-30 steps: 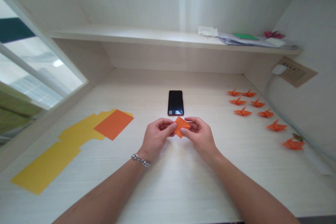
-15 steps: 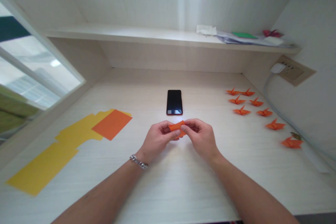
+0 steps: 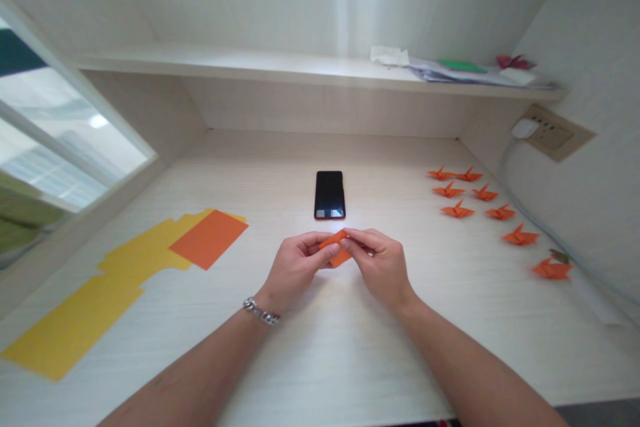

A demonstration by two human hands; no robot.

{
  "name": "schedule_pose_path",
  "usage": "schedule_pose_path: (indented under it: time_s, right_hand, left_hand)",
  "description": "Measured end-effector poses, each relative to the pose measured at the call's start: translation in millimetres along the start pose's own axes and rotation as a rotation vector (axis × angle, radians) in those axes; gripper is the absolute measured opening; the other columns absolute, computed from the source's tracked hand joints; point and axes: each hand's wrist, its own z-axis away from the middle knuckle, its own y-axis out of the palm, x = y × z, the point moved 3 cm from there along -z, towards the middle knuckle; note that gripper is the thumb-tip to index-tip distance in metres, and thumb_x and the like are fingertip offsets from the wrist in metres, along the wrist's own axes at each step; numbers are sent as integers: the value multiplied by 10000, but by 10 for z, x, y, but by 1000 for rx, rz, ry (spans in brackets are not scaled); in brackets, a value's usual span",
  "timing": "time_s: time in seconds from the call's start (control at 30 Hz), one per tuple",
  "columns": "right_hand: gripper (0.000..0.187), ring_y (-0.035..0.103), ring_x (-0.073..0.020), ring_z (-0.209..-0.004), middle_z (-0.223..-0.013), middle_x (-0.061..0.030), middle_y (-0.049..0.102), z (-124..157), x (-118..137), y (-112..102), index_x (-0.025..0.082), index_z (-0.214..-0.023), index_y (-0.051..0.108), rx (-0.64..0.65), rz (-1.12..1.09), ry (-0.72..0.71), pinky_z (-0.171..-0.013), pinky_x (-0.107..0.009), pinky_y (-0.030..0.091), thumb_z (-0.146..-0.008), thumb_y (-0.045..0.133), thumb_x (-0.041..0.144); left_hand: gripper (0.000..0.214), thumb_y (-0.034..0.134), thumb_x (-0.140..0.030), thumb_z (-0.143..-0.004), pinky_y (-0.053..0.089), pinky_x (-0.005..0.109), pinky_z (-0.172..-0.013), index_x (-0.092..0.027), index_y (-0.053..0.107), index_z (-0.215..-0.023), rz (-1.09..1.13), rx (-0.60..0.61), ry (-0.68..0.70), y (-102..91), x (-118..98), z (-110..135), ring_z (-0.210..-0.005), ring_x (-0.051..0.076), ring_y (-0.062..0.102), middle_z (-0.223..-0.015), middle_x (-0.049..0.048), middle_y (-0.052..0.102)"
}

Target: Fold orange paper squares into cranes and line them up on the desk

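Note:
Between my two hands is a small folded piece of orange paper [image 3: 341, 256], held just above the desk. My left hand [image 3: 299, 263], with a chain bracelet at its wrist, pinches the paper's left side between thumb and fingers. On the other side, my right hand [image 3: 381, 259] grips the upper right corner with thumb and fingertips. Fingers cover part of the folds. Just beyond the hands lies a black phone [image 3: 330, 195]. Several folded orange paper cranes [image 3: 457, 210] sit in rows at the right.
Yellow paper sheets [image 3: 75, 327] spread over the left of the desk, with an orange sheet [image 3: 209, 239] on top. A cable [image 3: 530, 213] runs along the right wall from a socket [image 3: 555, 133]. Above the desk's back, a shelf [image 3: 250, 67] carries papers [image 3: 450, 72].
The folded orange paper has turned between my fingers and now shows a wider face below my right thumb. Both hands keep hold of it. The view has shifted slightly.

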Motion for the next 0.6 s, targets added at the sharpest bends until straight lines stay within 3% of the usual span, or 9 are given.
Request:
schedule_pose_path:
  time_s: [0.27, 0.47, 0.6]
  right_hand:
    - [197, 662, -204, -831, -904, -32, 723, -1, 11, 6, 295, -964, 748, 25, -2, -26, -779, -335, 514, -816, 641, 223]
    - [203, 656, -200, -828, -900, -40, 710, 3, 8, 27, 298, -984, 743, 48, 11, -40, -774, -330, 512, -836, 618, 237]
    - [203, 651, -198, -830, -898, -44, 703, 10, 14, 32, 293, -991, 741, 54, 17, -37, -773, -328, 510, -837, 621, 235]
  left_hand:
    - [322, 717, -367, -743, 592, 330, -714, -152, 745, -982, -31, -71, 60, -7, -9, 11, -828, 234, 687, -945, 89, 744]
    - [256, 710, -331, -751, 576, 291, -706, -190, 760, -960, -161, -127, 179, 6, -50, 42, -776, 214, 691, -927, 54, 754]
    - [239, 692, -326, -772, 566, 278, -686, -182, 758, -950, -185, -108, 187, 5, -50, 34, -763, 208, 688, -907, 59, 753]
